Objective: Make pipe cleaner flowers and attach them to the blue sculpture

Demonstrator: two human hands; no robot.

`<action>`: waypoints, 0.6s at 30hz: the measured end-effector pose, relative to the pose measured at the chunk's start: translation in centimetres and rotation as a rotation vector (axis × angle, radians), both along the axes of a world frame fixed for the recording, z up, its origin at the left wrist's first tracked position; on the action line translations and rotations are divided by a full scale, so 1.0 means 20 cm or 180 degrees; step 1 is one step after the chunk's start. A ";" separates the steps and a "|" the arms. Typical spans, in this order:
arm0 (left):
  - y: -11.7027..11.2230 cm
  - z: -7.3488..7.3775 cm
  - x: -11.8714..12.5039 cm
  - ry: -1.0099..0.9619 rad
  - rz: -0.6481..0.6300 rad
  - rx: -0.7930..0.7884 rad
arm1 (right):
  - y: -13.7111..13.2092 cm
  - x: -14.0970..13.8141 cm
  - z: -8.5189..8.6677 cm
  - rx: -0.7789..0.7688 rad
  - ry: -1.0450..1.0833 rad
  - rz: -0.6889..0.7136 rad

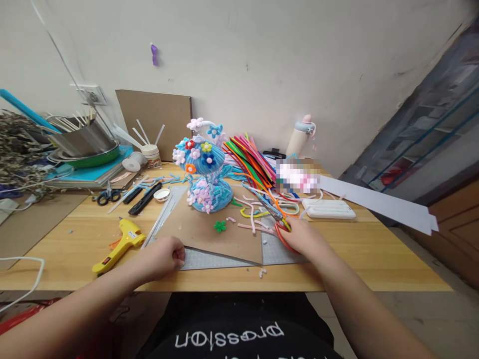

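Note:
My right hand (299, 235) is closed on the handles of a pair of scissors (277, 217), whose blades point up and left over loose pipe cleaner pieces. My left hand (168, 255) rests at the front left of a brown cardboard sheet (202, 234), fingers curled in; what they may hold is hidden. A small green pipe cleaner flower (220, 226) lies on the cardboard. Behind it stands a blue fuzzy mushroom-shaped piece (209, 159), covered with coloured flowers. Pink and yellow pipe cleaner offcuts (254, 213) are scattered left of the scissors.
A yellow glue gun (121, 244) lies at left, near dark-handled scissors (108, 194) and a black cutter knife (145, 198). A bundle of coloured pipe cleaners (250, 162) is behind. At right are a white power bank (329, 208) and a bottle (299, 137).

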State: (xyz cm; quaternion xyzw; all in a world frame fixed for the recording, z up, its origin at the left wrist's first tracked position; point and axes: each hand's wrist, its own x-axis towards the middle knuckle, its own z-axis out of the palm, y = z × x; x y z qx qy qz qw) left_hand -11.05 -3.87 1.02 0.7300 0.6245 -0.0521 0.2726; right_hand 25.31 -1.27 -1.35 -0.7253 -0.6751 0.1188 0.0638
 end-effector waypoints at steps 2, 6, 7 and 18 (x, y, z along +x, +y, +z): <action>0.00 -0.01 0.00 0.0032 0.0003 0.0012 | 0.00 -0.01 0.00 0.0022 -0.0066 -0.0019; 0.01 -0.02 0.00 0.0111 -0.0064 0.0037 | 0.01 -0.03 -0.04 0.0298 -0.0133 0.0011; 0.01 -0.02 0.00 0.0142 -0.0083 0.0026 | 0.01 -0.03 -0.05 0.0423 -0.0148 0.0034; 0.06 0.03 0.04 0.0213 -0.0185 -0.0101 | 0.00 -0.01 -0.10 0.1871 0.0019 -0.0115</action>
